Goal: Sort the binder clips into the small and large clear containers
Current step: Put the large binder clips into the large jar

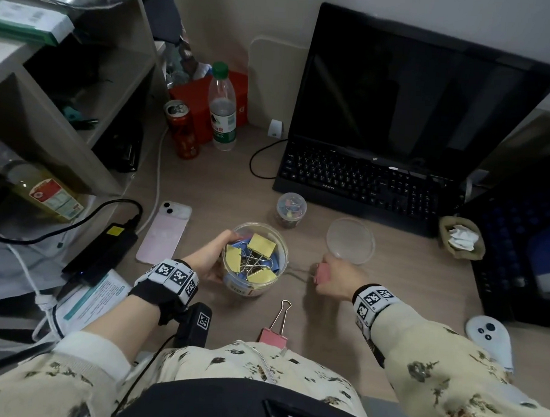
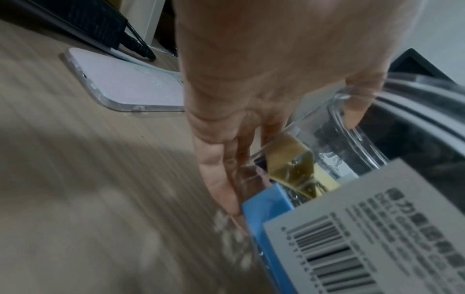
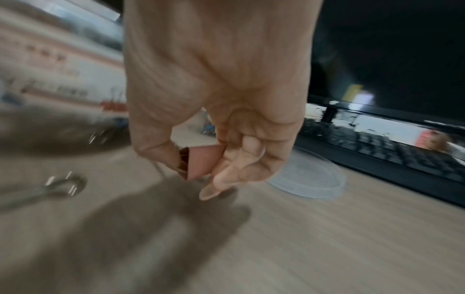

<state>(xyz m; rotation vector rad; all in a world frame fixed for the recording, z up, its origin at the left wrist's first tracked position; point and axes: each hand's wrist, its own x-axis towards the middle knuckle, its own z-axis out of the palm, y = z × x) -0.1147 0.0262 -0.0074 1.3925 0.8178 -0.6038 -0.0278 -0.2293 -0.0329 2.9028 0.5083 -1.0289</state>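
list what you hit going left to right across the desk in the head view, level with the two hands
pink phone → left hand → large clear container holding yellow and blue clips → right hand gripping a pink binder clip → white remote near the desk's right edge

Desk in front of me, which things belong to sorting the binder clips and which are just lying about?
Part of the job:
large clear container, held by left hand
small clear container
pink clip in right hand
pink clip on desk
clear lid

Just lying about:
phone
water bottle
red can
keyboard
monitor
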